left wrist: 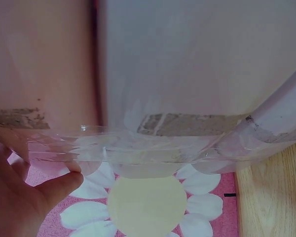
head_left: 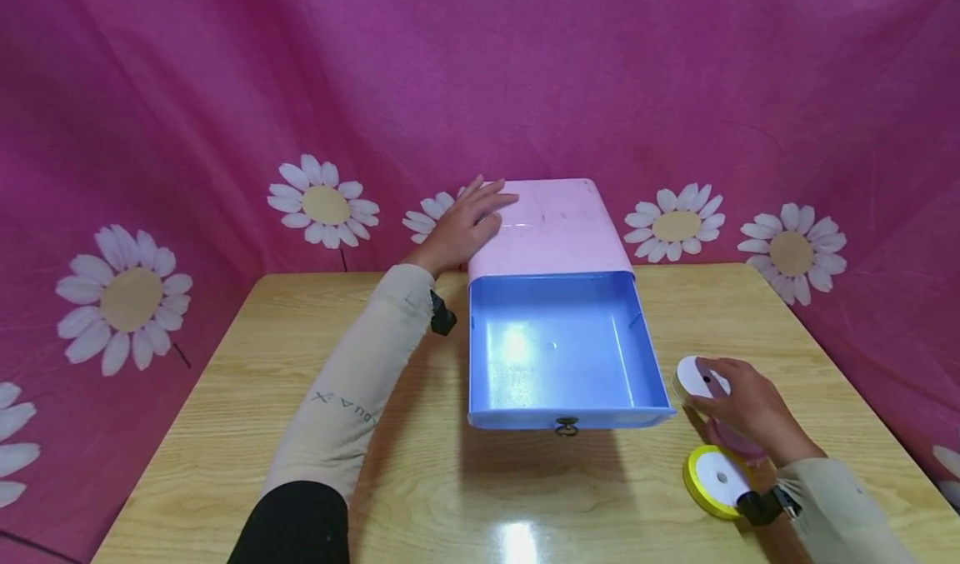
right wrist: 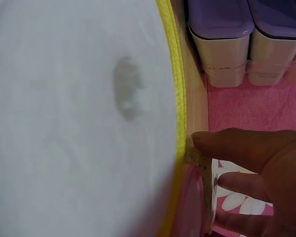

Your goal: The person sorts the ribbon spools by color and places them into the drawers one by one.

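OK, so our left hand [head_left: 461, 222] rests on a pale pink plastic drawer unit [head_left: 558, 227], up at the L top edge; fingers are apart & fairly straight, lying on it, w/ no grip closed round anything. Sticking out of the unit's front, toward us, is a blue plastic drawer [head_left: 551, 331] w/ a small metal ring pull [head_left: 567, 427] mid-front.

Over on the R side, our right hand [head_left: 753, 406] has thumb & fingers bent round a round white-faced spool [head_left: 688, 376], gripping it. That spool's just R of the drawer's front corner, low by the tabletop; can't tell if it's touching the wood. Partly hidden under the same hand: a pink spool [head_left: 735, 441]. Nearest us, a yellow-rimmed spool w/ a white face [head_left: 711, 468] lies by the R wrist.

R wrist cam: the yellow rim fills the L side up close, our thumb & fingertips beyond it, plus two purple-fronted pale sections [right wrist: 222, 19] top R. L wrist cam: clear tape [left wrist: 153, 153] & grubby grey strips [left wrist: 192, 123] across the unit's side.

All of it's on a light wood-grain table [head_left: 202, 464]; bkgd is a magenta curtain w/ big white daisies [head_left: 465, 72].
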Demonstrator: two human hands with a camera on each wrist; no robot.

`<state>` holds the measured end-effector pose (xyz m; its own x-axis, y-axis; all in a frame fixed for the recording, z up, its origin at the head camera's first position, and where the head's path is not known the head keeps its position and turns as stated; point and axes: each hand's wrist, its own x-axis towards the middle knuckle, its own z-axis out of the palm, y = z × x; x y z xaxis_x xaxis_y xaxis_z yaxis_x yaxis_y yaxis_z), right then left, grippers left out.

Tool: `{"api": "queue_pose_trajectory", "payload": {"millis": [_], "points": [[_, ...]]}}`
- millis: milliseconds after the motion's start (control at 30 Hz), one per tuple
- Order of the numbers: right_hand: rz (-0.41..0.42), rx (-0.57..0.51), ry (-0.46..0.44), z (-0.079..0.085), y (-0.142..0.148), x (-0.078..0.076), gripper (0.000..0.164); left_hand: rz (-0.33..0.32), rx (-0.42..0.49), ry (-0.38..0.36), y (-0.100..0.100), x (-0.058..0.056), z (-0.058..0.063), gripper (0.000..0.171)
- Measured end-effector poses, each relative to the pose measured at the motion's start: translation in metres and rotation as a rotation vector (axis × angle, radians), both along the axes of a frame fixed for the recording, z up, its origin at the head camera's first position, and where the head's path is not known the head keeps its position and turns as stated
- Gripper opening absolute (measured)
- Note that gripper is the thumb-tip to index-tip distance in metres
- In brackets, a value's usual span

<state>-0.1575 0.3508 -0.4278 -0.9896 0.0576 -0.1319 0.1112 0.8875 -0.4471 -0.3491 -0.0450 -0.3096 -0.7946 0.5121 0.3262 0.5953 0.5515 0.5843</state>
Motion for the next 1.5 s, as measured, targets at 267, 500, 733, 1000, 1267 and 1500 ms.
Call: {"api": "queue_pose_trajectory", "payload": {"millis": [267,500,733,1000,1267,1500], "points": [[-0.008,-0.007,0.021,-0.001,0.0,0.001,0.075,0.005,0.007,0.001,0.0,0.0,-0.001,0.047],[-0.013,-0.001,0.04,-0.002,0.001,0.001,0.075,-0.003,0.008,-0.002,0.0,-0.001,-0.002,0.046],[-0.017,-0.016,0.058,0.005,0.001,-0.001,0.075,0.004,0.027,0.0,0.001,-0.002,0.001,0.046],[-0.014,-0.017,0.078,0.011,-0.002,0.002,0.075,0.012,0.025,-0.025,0.001,0.002,-0.001,0.047],[-0.027,-0.042,0.101,0.017,-0.007,0.008,0.076,-0.007,0.027,-0.01,0.001,0.002,-0.005,0.047],[0.022,0.004,0.234,0.028,-0.013,0.006,0.07,-0.001,0.027,0.0,0.0,0.003,-0.002,0.047]]}}
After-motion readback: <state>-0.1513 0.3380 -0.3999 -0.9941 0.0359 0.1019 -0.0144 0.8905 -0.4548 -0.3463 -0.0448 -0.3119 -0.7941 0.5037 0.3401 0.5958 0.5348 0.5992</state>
